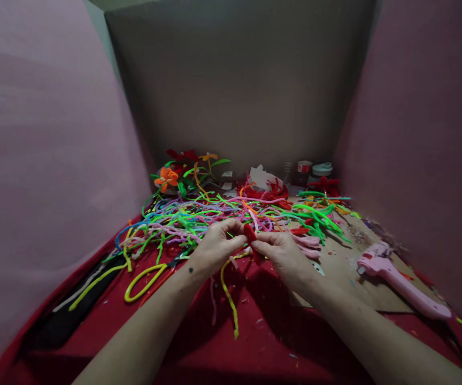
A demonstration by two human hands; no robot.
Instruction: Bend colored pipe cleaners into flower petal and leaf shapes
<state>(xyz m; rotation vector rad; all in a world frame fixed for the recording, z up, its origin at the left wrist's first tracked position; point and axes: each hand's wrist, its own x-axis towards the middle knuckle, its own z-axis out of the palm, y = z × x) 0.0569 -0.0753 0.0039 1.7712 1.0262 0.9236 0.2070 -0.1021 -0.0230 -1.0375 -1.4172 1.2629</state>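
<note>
Between my two hands is a red fuzzy pipe-cleaner flower (250,235), held up over the front of the table. My left hand (223,241) pinches its left side between thumb and fingers. From the right, my right hand (277,248) grips it with thumb and forefinger. Just beyond the hands lies a wide tangle of coloured pipe cleaners (183,219). A yellow pipe cleaner (231,305) hangs or lies below the flower on the red cloth; I cannot tell whether it is joined to it.
Yellow-handled scissors (145,283) lie left of my left forearm. A pink glue gun (403,280) rests on cardboard (343,283) at the right. Finished-looking flowers (167,179) stand at the back left, with a lidded jar (322,170) at the back right. Pink walls flank the table.
</note>
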